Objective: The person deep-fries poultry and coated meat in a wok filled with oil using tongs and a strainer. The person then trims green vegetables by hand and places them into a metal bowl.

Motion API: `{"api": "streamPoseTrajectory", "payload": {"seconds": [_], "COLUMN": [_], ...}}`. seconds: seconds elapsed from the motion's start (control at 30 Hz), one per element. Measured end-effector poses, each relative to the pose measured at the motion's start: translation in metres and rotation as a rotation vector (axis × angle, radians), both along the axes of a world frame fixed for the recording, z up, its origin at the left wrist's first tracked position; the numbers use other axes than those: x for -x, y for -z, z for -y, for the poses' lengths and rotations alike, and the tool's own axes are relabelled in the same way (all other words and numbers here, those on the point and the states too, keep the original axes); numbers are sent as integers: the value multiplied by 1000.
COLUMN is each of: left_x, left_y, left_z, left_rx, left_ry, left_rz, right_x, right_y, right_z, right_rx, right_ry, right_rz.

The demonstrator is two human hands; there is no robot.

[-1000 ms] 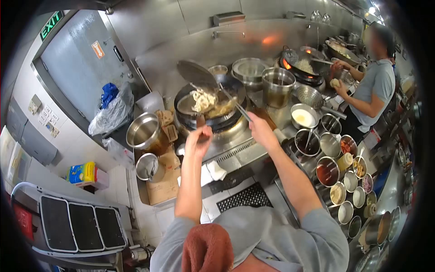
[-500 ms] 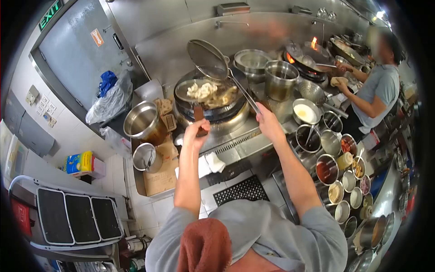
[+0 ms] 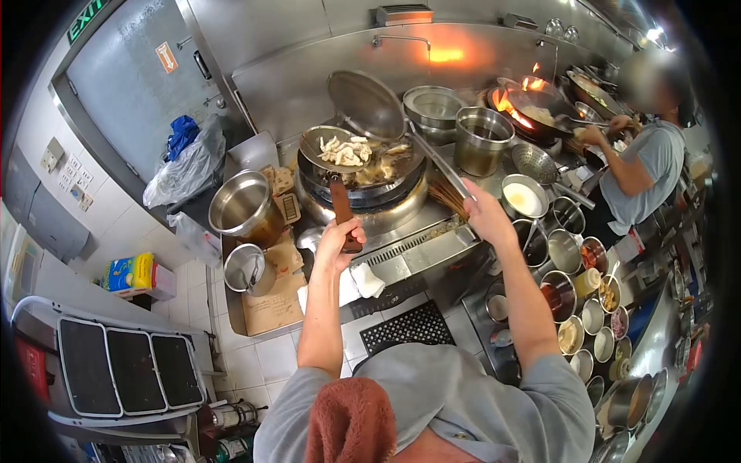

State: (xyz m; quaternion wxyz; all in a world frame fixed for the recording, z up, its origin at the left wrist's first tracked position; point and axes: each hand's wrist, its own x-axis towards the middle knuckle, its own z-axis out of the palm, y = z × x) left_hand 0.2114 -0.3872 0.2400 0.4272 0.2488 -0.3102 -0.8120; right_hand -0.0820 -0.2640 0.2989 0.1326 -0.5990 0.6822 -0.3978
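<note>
Versus last frame: more spread out in the skimmer, as pale, separate strips. Round and shallow, over the left of the wok. Aimed forward from the left hand, long axis leaning slightly left. Gripped by its brown handle, fingers closed. In the right hand, fingers wrapped: raised strainer, slanting forward-left, tilted above the wok.

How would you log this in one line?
left hand: on flat brown handle | right hand: on long-handled round metal strainer, tilted over black metal wok | pale food strips: beyond handle
</note>
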Motion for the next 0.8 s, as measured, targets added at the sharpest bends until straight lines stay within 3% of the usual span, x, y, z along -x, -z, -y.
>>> {"api": "streamPoseTrajectory", "payload": {"seconds": [0.13, 0.23, 0.3, 0.47, 0.6, 0.8], "left_x": [-4, 4, 8, 4, 4, -4], "left_y": [-12, -9, -1, -3, -8, -3], "left_z": [-13, -21, -22, -24, -13, 3], "left_rx": [10, 83, -8, 50, 50, 54], "left_ry": [-19, -16, -47, -4, -69, -22], "left_rz": [66, 163, 75, 69, 123, 95], "right_x": [-9, -31, -35, -31, -14, -6], "right_y": [19, 40, 44, 50, 18, -7], "right_z": [11, 42, 67, 61, 4, -25], "right_rx": [-15, 0, 63, 130, -23, 52], "right_ry": [-2, -39, -56, -57, -84, -81], "right_rz": [25, -126, -46, -99, -133, -150]}}
